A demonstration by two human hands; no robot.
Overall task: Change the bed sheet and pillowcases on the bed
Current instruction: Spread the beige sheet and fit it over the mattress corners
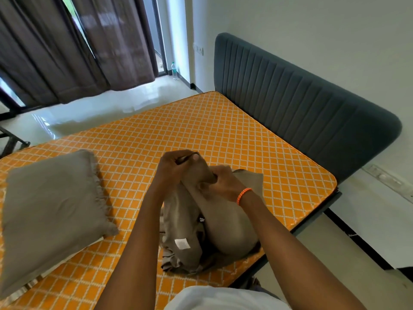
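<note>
Atop bare mattress, crumpled taupe pillowcase bulges.

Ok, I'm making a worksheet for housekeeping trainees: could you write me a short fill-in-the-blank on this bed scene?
1. The mattress has no sheet; its cover is ____ with a white diamond pattern.
2. Both hands, left hand and right hand, grip a ____ pillowcase.
3. The bracelet is on the ____ wrist.
4. The other pillow lies to the person's ____.

Missing words: orange; grey-brown; right; left
</note>
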